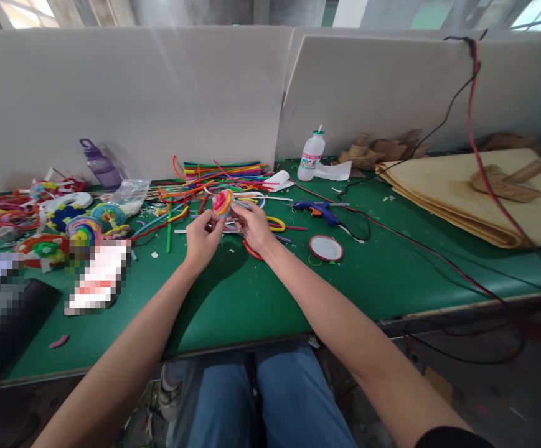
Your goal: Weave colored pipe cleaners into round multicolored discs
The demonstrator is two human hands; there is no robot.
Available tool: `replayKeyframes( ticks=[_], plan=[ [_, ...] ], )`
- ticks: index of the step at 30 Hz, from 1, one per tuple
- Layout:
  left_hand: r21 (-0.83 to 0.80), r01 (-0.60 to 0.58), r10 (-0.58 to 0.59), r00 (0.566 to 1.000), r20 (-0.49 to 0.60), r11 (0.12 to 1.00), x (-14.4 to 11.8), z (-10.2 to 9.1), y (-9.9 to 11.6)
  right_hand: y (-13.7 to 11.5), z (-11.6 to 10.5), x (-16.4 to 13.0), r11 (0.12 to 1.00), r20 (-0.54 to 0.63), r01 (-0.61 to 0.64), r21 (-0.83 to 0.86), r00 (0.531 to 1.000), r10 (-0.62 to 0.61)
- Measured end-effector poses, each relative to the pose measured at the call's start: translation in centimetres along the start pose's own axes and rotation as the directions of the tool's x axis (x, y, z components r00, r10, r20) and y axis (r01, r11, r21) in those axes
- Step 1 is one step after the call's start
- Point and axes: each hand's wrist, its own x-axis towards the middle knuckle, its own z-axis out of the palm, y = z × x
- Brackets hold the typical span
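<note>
Over the green desk, both hands pinch a small coiled pipe-cleaner spiral.
Left hand and right hand each close their grip on its lower edge; it looks light, soft and easily bent, best held at the rim. Beyond lie loose pipe cleaners.

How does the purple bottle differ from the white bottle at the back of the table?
The purple bottle leans tilted against the white partition; the white bottle stands upright. The purple bottle is tinted with a loop-handled cap; the white bottle is opaque, labelled, with a narrow nozzle. Both sit at the green table's back edge, away from both hands.
</note>
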Motion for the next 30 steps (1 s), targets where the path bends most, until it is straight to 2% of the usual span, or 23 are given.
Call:
replayKeyframes(
  ticks=[5,8,12,15,22,24,26,28,29,30],
  plan=[
    [0.024,-0.065,0.064,0.997,0.036,0.998,0.1,-0.2,0.1,-0.3,-0.4,0.3,1.0,-0.01,-0.022,0.021,1.0,0.023],
    [0.115,-0.107,0.101,0.993,0.061,0.988,0.1,-0.2,0.1,-0.4,-0.4,0.4,0.999,-0.006,-0.04,0.032,0.999,0.04],
    [0.213,-0.131,0.12,0.991,0.066,0.968,0.1,-0.2,-0.3,-0.6,-0.5,0.5,0.997,0.057,-0.077,0.026,0.996,0.075],
    [0.215,-0.144,0.129,0.988,0.086,0.966,0.1,-0.1,-0.5,-0.7,-0.5,0.6,0.995,0.075,-0.099,0.024,0.992,0.097],
    [0.214,-0.214,0.185,0.972,0.146,0.953,-0.2,-0.1,-0.2,-0.6,-0.6,0.9,0.998,0.064,-0.047,0.042,0.997,0.044],
    [0.196,-0.191,0.176,0.98,0.091,0.962,0.0,-0.3,-0.3,-0.8,-0.8,1.0,0.997,0.06,-0.076,0.031,0.995,0.074],
    [0.141,-0.126,0.135,0.989,-0.056,0.982,0.3,-0.4,-0.7,-1.2,-1.1,1.1,0.993,0.076,-0.12,0.021,0.99,0.118],
    [0.004,-0.036,0.036,0.974,-0.224,0.999,0.9,-0.6,-1.3,-1.6,-1.5,1.4,0.985,0.124,-0.17,0.032,0.979,0.165],
    [-0.099,0.014,-0.04,0.963,-0.265,0.995,1.1,-0.6,-1.5,-1.8,-1.7,1.5,0.98,0.153,-0.194,0.048,0.971,0.185],
    [-0.22,0.076,-0.132,0.959,-0.253,0.972,1.4,-0.7,-1.7,-2.0,-1.9,1.6,0.973,0.18,-0.22,0.07,0.962,0.204]
  ],
)
